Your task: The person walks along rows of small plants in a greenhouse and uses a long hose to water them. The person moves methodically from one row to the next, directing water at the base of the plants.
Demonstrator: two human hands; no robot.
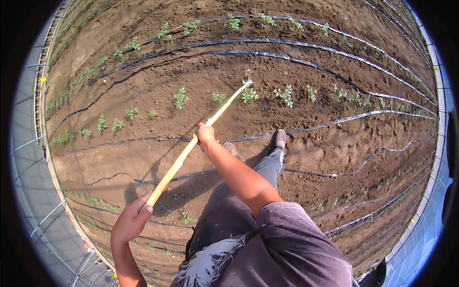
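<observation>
A long pale wooden handle (pixel 175 165) runs diagonally up from lower left, its far end with a small tool head (pixel 249 83) over the soil. My left hand (pixel 132 217) grips its near end at the lower left. Farther up the shaft, my right hand (pixel 206 134) is closed around it. The head is hard to make out; it lies just above a leafy green seedling (pixel 250 94). Another seedling (pixel 219 98) stands left of the shaft, and a larger one (pixel 285 96) grows to the right.
Black drip tapes (pixel 251 52) cross the brown soil in curved lines, one passing by my shoes (pixel 280 139). More seedlings (pixel 180 98) stand in rows on both sides. Metal hoops and sheeting of a greenhouse wall (pixel 46 219) edge the left; pale blue sheeting (pixel 423 247) edges the right.
</observation>
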